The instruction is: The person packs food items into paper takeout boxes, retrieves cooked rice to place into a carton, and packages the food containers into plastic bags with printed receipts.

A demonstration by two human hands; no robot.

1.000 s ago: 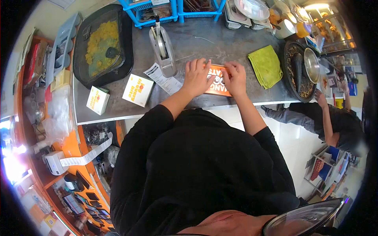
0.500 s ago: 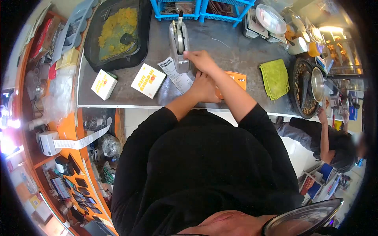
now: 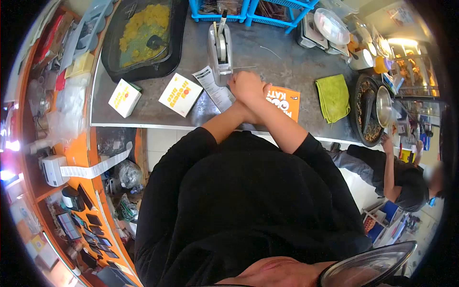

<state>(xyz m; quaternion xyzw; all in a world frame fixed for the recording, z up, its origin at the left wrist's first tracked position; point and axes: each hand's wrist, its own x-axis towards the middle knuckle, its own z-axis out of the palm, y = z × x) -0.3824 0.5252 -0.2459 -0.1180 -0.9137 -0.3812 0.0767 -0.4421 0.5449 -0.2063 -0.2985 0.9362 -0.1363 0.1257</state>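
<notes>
My right hand (image 3: pixel 247 86) is closed just in front of the grey tape dispenser (image 3: pixel 221 51); what its fingers hold, if anything, is hidden. Beneath the right wrist, my left hand (image 3: pixel 249 115) lies crossed at the left part of an orange printed packet (image 3: pixel 290 101), its fingers mostly out of sight. A printed paper slip (image 3: pixel 215 89) lies under the dispenser's near end. Two white boxes with yellow lettering stand left of it, the larger (image 3: pixel 180 94) nearer the slip and the smaller (image 3: pixel 124 99) farther left.
A black tray (image 3: pixel 111 60) of yellow food stands back left. Blue baskets (image 3: pixel 287 22) are at the back. Rightward lie a green cloth (image 3: pixel 333 98), a round dark pan (image 3: pixel 356 107) and a metal bowl (image 3: pixel 384 106). Another person (image 3: pixel 401 179) is at far right.
From both hands lying on the orange packet, my right hand has crossed over the left toward the dispenser. Since half a second ago it has closed and moved slightly right. The view has shifted.
</notes>
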